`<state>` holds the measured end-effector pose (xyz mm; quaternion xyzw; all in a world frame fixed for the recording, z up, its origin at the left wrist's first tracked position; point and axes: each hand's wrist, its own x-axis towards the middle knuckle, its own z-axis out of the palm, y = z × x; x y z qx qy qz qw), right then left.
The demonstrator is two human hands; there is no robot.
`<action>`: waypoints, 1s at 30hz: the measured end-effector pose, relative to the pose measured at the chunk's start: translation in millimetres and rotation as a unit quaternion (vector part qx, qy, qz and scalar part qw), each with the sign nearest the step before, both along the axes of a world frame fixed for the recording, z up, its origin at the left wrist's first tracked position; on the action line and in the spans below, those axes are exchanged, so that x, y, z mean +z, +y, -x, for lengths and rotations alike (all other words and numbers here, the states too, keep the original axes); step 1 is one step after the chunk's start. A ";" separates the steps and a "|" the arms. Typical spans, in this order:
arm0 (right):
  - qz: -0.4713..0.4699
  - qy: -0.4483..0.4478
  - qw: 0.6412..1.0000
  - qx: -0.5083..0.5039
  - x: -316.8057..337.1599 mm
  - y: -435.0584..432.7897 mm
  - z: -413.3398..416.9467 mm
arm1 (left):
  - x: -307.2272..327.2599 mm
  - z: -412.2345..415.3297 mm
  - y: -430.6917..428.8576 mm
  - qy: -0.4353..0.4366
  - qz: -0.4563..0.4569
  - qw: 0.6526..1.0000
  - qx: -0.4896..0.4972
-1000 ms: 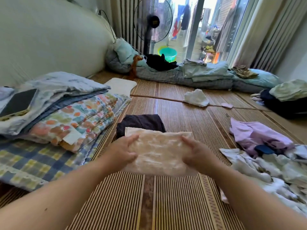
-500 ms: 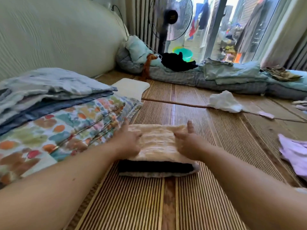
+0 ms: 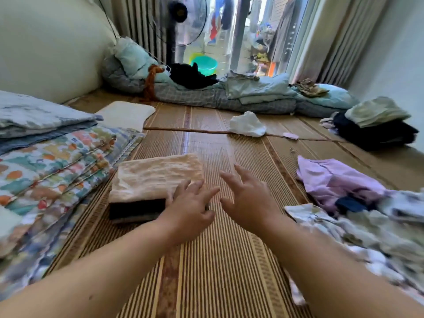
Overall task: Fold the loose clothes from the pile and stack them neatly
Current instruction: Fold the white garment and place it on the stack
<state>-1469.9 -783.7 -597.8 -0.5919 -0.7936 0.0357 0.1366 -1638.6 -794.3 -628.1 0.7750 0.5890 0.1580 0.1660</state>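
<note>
A folded, crinkled peach cloth (image 3: 156,177) lies square atop a folded dark garment (image 3: 135,208) on the striped woven mat (image 3: 220,271). Left hand (image 3: 190,208) and right hand (image 3: 249,200) hover apart, fingers spread, holding nothing.

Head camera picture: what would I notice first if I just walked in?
The left hand and right hand, both open, hover mid-picture over the striped mat. Just left of them a folded peach cloth sits on a dark cloth. A loose pile sprawls at the right, a lilac top at its far end.
</note>
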 end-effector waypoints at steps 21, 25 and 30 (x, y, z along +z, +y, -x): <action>0.069 0.093 0.973 -0.199 -9.9 -153.8 -218.4 | 57.0 -172.9 -85.9 -0.142 0.042 0.986 -0.076; 0.028 0.330 0.932 -0.146 59.8 -150.0 -191.5 | 126.5 -135.9 -96.3 -0.188 -0.025 0.980 -0.055; -0.013 0.530 0.844 -0.080 151.5 -155.2 -151.8 | 196.7 -86.6 -115.8 -0.243 -0.085 0.966 -0.014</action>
